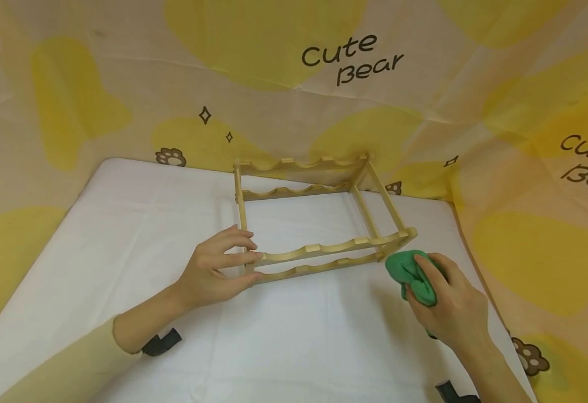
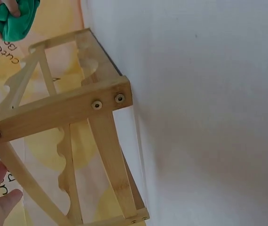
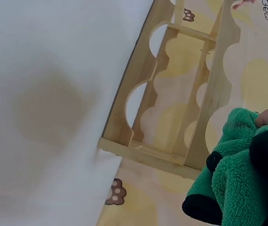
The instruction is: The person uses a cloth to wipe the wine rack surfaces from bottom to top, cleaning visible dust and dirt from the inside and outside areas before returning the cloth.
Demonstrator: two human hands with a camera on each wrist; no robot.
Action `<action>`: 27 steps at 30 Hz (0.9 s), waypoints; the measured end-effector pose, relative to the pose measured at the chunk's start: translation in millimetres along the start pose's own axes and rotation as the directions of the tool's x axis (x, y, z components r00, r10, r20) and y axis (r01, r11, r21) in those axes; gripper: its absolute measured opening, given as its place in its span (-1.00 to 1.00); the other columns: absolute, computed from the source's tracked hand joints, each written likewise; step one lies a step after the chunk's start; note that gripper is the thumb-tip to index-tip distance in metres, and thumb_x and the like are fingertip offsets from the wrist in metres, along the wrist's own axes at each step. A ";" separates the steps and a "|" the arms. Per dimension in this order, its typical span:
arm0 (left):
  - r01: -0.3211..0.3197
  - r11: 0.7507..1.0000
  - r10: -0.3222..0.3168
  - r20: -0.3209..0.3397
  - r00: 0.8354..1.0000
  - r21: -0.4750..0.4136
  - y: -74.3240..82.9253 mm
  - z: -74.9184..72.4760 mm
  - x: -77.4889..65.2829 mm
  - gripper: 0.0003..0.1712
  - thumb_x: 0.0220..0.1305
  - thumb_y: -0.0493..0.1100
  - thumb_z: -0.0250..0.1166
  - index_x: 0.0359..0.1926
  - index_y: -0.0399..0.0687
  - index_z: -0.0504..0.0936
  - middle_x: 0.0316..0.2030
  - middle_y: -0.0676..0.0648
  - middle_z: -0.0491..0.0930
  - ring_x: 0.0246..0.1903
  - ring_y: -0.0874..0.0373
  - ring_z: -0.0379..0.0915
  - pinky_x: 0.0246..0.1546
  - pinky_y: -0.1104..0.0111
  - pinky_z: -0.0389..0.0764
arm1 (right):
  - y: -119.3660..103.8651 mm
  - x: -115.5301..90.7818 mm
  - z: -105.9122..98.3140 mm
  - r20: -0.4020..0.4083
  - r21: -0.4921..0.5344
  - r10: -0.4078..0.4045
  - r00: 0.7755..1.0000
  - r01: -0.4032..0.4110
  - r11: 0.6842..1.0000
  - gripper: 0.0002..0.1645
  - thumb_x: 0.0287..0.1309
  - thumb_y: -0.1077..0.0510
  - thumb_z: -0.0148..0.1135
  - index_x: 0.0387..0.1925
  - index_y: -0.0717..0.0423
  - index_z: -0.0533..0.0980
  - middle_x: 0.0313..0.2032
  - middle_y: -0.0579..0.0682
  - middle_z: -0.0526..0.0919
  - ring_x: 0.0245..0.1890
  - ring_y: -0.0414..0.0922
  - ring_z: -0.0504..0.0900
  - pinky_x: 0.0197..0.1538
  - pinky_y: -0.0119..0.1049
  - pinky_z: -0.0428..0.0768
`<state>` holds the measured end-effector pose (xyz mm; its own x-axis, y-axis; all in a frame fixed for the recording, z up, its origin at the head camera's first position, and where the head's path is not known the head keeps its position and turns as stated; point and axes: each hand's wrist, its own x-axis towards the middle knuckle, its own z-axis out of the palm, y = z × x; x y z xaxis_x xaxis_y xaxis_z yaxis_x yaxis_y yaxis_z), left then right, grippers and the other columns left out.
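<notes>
A pale wooden rack [image 1: 314, 249] with scalloped rails stands on the white table. My left hand [image 1: 218, 266] holds its near left corner, thumb at the lower rail and fingers by the upper one. In the left wrist view, bolt heads show on the rack's end bar [image 2: 59, 113]. Off the rack's near right corner, my right hand [image 1: 452, 302] grips a bunched green cloth [image 1: 410, 271]. Dark edging shows along the fluffy cloth [image 3: 240, 174] in the right wrist view.
A white cover [image 1: 294, 341] lies over the table. Yellow patterned fabric [image 1: 274, 101] with "Cute Bear" lettering hangs behind and at both sides, close to the rack's far rail. Dark pieces sit under the left wrist [image 1: 162, 342] and the right wrist [image 1: 455, 392].
</notes>
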<state>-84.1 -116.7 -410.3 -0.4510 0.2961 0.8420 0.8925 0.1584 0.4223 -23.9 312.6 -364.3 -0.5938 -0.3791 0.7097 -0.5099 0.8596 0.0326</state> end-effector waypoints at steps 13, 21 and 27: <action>-0.063 0.998 0.063 0.019 0.998 -0.018 -7.7 1.0 2.0 -0.85 0.38 -0.21 0.40 -0.27 -0.21 0.83 -0.30 -0.12 0.76 -0.17 -0.16 0.73 0.24 0.24 0.64 | 0.6 -3.5 1.6 0.004 0.013 -0.002 1.000 0.002 1.000 -0.37 0.32 -0.17 0.05 0.06 0.25 0.66 -0.10 0.32 0.68 -0.33 0.24 0.73 -0.67 0.12 0.64; -0.041 0.995 0.044 0.037 0.998 -0.090 -17.2 -4.6 6.2 -0.73 -0.10 -0.56 0.46 -0.34 -0.22 0.80 -0.32 -0.13 0.73 -0.21 -0.12 0.75 0.27 0.19 0.60 | -0.6 -3.4 6.9 0.002 0.047 -0.044 0.999 0.044 0.998 -0.41 0.32 -0.14 0.08 0.02 0.26 0.68 -0.11 0.31 0.69 -0.34 0.21 0.74 -0.64 0.10 0.67; 0.006 0.994 0.000 0.059 0.998 -0.107 -27.1 -10.5 8.3 -0.72 -0.12 -0.57 0.46 -0.35 -0.22 0.81 -0.31 -0.12 0.74 -0.21 -0.03 0.73 0.19 0.31 0.66 | -0.6 -5.1 13.2 0.020 0.080 -0.071 0.997 0.069 0.994 -0.41 0.32 -0.15 0.08 0.00 0.25 0.69 -0.10 0.29 0.69 -0.34 0.19 0.74 -0.61 0.09 0.69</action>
<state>-111.9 -128.5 -411.2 -0.4506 0.3512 0.8207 0.8854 0.0585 0.4611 -28.8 309.4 -377.2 -0.5682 -0.4460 0.6915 -0.5980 0.8011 0.0254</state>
